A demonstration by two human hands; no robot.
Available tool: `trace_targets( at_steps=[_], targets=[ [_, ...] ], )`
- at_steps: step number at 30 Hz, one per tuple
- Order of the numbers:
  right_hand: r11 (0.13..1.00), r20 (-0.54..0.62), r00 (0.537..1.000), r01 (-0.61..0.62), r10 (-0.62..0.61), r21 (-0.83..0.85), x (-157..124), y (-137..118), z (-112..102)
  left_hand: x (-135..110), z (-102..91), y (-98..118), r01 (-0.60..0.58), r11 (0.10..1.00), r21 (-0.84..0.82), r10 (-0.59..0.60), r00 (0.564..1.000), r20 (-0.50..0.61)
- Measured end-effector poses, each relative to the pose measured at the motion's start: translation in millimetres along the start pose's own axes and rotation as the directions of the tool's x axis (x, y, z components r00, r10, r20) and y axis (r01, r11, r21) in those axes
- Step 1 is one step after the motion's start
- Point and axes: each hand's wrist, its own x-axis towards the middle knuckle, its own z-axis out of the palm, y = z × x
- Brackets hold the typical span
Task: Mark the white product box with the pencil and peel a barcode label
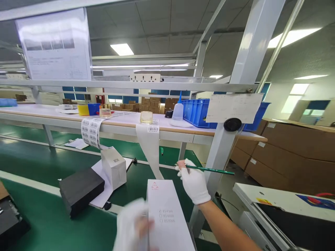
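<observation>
While my left hand [133, 225], gloved and blurred, clasps the near left edge of the white carton [167, 216] on the green belt [47, 223], my right hand [195, 184] pinches a green pencil [211, 170] just beyond the carton's far right corner.

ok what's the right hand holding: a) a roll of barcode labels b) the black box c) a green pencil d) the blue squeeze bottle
c: the gloved right hand pinches a thin green pencil that points off to the right, above the white box; the labels, bottle and black box all sit apart from it.
</observation>
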Motion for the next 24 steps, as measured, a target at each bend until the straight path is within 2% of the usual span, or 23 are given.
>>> trace_targets(
  at_steps=[2, 3, 4, 6, 7, 8, 10, 12, 14, 16, 18, 21, 23, 24],
  targets=[
    [0.984, -0.032, 0.985, 0.165, -0.167, -0.061, 25, -15, -3, 72, 10.7, -38, 0.002, 1.000, 0.027, -0.001, 0.999, -0.054],
    [0.954, -0.050, 0.959, 0.273, -0.280, -0.126, 38, -22, -3, 109, 17.9, -56, 0.007, 0.999, 0.044, -0.004, 0.997, -0.082],
    [0.900, -0.055, 0.914, 0.382, -0.401, -0.211, 52, -29, -2, 143, 25.8, -74, 0.011, 0.996, 0.094, -0.002, 0.995, -0.097],
    [0.735, -0.001, 0.799, 0.553, -0.602, -0.393, 79, -41, 1, 197, 41.7, -103, 0.019, 0.980, 0.196, -0.006, 0.998, -0.069],
    [0.650, 0.052, 0.752, 0.601, -0.658, -0.466, 90, -47, 4, 215, 48.8, -113, 0.027, 0.969, 0.244, -0.017, 0.999, -0.044],
    [0.579, 0.108, 0.723, 0.624, -0.682, -0.524, 101, -52, 7, 227, 54.8, -121, 0.036, 0.959, 0.282, -0.030, 0.999, -0.024],
    [0.475, 0.211, 0.716, 0.624, -0.665, -0.620, 117, -62, 13, 235, 63.1, -130, 0.053, 0.944, 0.324, -0.051, 0.999, -0.016],
    [0.413, 0.264, 0.744, 0.588, -0.614, -0.695, 127, -71, 20, 232, 67.0, -133, 0.059, 0.943, 0.327, -0.049, 0.998, -0.040],
    [0.385, 0.292, 0.774, 0.557, -0.562, -0.736, 133, -76, 27, 226, 68.0, -133, 0.057, 0.946, 0.319, -0.042, 0.998, -0.053],
    [0.375, 0.314, 0.785, 0.553, -0.534, -0.744, 138, -79, 32, 222, 67.7, -132, 0.061, 0.945, 0.322, -0.051, 0.998, -0.039],
    [0.375, 0.323, 0.773, 0.570, -0.545, -0.731, 140, -80, 34, 224, 66.5, -130, 0.077, 0.940, 0.331, -0.077, 0.997, -0.013],
    [0.386, 0.344, 0.720, 0.640, -0.603, -0.664, 133, -83, 35, 232, 61.2, -130, 0.088, 0.933, 0.348, -0.110, 0.993, 0.043],
    [0.456, 0.349, 0.693, 0.695, -0.631, -0.556, 114, -82, 33, 232, 53.7, -131, 0.033, 0.941, 0.337, -0.080, 0.989, 0.124],
    [0.531, 0.324, 0.705, 0.696, -0.630, -0.483, 99, -80, 30, 226, 48.6, -130, -0.003, 0.949, 0.316, -0.051, 0.986, 0.161]
  ],
)
